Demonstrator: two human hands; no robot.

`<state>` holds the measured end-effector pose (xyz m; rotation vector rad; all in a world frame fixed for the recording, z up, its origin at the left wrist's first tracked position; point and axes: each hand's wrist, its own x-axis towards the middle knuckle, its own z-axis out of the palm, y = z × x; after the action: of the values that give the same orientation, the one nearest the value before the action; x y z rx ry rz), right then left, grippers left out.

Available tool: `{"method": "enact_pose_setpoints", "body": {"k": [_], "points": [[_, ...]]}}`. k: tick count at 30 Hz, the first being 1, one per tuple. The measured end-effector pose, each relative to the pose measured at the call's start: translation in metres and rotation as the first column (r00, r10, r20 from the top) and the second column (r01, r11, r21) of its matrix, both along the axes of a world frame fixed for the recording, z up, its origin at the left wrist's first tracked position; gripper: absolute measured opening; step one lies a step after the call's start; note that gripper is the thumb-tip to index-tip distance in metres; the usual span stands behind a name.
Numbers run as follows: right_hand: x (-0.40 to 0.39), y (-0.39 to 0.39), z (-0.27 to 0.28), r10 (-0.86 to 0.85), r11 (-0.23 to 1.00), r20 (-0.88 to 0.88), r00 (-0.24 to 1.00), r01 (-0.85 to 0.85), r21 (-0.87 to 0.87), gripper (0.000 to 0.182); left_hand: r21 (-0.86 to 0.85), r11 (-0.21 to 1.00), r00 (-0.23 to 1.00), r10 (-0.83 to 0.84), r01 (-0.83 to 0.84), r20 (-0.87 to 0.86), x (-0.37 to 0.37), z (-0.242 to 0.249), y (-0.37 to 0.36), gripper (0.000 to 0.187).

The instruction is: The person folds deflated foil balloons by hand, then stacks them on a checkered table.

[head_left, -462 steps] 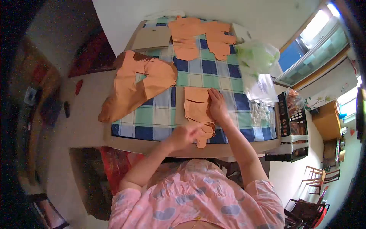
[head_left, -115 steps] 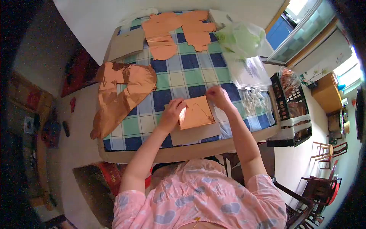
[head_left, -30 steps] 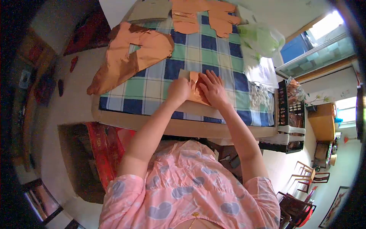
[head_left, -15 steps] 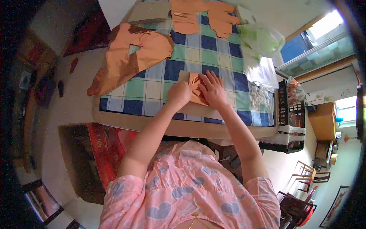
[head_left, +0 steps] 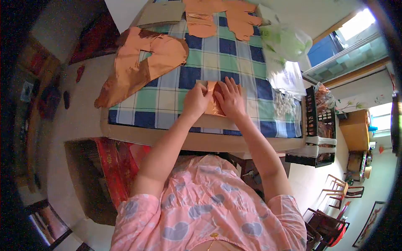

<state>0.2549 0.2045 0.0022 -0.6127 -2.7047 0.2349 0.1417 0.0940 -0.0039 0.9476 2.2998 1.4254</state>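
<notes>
A copper-coloured foil balloon (head_left: 214,109), flat and folded small, lies on a piece of grey-brown cardboard (head_left: 201,82) near the table's front edge. My left hand (head_left: 196,99) is closed at its left side, with thumb and fingers pinching the foil. On its right side my right hand (head_left: 229,99) rests flat, fingers stretched out, over the foil and board. Both hands hide part of the folded piece. To the far left spreads a larger deflated foil balloon (head_left: 163,52) with a small hole through it.
More flat foil balloons (head_left: 240,25) and a cardboard sheet (head_left: 161,14) lie at the table's back. Clear plastic bags (head_left: 287,44) and white strings (head_left: 286,104) are on the right. Beside the table stands a black crate (head_left: 320,121); an open carton (head_left: 90,175) is below left.
My left hand has turned from a fist-like pose, so its thumb and fingers now show at the foil. The right hand has shifted slightly left over the folded piece.
</notes>
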Motion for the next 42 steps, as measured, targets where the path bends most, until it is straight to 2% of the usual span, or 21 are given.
{"method": "enact_pose_setpoints", "body": {"k": [5, 8, 11, 14, 20, 23, 26, 29, 32, 35, 38, 41, 42], "points": [[0.001, -0.002, -0.001, -0.017, 1.0, -0.004, 1.0, 0.017, -0.019, 0.045, -0.08, 0.994, 0.995, -0.084, 0.08, -0.051, 0.0, 0.006, -0.004, 0.023], [0.0, -0.001, -0.001, -0.02, 1.0, -0.011, 1.0, 0.019, -0.017, 0.045, -0.051, 0.991, 0.992, -0.125, 0.126, 0.032, -0.001, 0.005, -0.004, 0.023], [-0.001, -0.001, -0.001, -0.033, 0.998, -0.033, 0.999, 0.032, -0.054, 0.045, -0.163, 0.968, 0.982, -0.188, 0.191, 0.036, 0.0, 0.012, -0.001, 0.026], [-0.003, -0.002, -0.003, -0.057, 0.997, -0.027, 0.998, 0.056, -0.053, 0.045, -0.197, 0.957, 0.974, -0.188, 0.211, 0.127, -0.002, 0.005, 0.001, 0.026], [-0.005, -0.01, -0.001, -0.106, 0.994, -0.024, 0.994, 0.106, -0.008, 0.047, -0.36, 0.904, 0.971, -0.24, 0.232, 0.023, -0.003, -0.004, 0.002, 0.034], [-0.006, -0.01, -0.004, -0.098, 0.995, -0.038, 0.994, 0.097, -0.014, 0.054, -0.378, 0.881, 0.955, -0.293, 0.285, 0.037, 0.003, 0.01, -0.01, 0.036], [-0.006, -0.009, -0.006, -0.095, 0.995, -0.026, 0.995, 0.095, -0.013, 0.058, -0.369, 0.858, 0.91, -0.23, 0.357, 0.345, 0.013, 0.032, -0.023, 0.038], [-0.006, -0.01, -0.006, -0.101, 0.995, -0.016, 0.995, 0.1, -0.03, 0.059, -0.405, 0.875, 0.963, -0.263, 0.263, 0.058, 0.023, 0.012, -0.032, 0.039], [-0.006, -0.012, -0.001, -0.108, 0.994, -0.003, 0.994, 0.108, -0.028, 0.057, -0.359, 0.905, 0.973, -0.225, 0.229, 0.053, 0.03, 0.025, -0.04, 0.032], [-0.006, -0.012, 0.001, -0.11, 0.992, -0.016, 0.994, 0.109, -0.063, 0.052, -0.145, 0.986, 0.997, -0.081, 0.08, -0.004, 0.03, 0.014, -0.037, 0.024], [-0.005, -0.004, -0.002, -0.115, 0.981, -0.097, 0.989, 0.097, -0.167, 0.041, 0.027, 0.999, 0.998, -0.045, 0.046, -0.048, 0.017, -0.006, -0.025, 0.024], [-0.005, 0.0, -0.005, -0.109, 0.974, -0.152, 0.982, 0.075, -0.214, 0.036, 0.092, 0.985, 0.923, -0.167, 0.143, 0.347, 0.003, -0.007, -0.017, 0.026], [-0.006, 0.0, -0.005, -0.104, 0.974, -0.161, 0.981, 0.067, -0.217, 0.035, 0.066, 0.991, 0.958, -0.126, 0.113, 0.256, 0.001, -0.005, -0.016, 0.027]]}}
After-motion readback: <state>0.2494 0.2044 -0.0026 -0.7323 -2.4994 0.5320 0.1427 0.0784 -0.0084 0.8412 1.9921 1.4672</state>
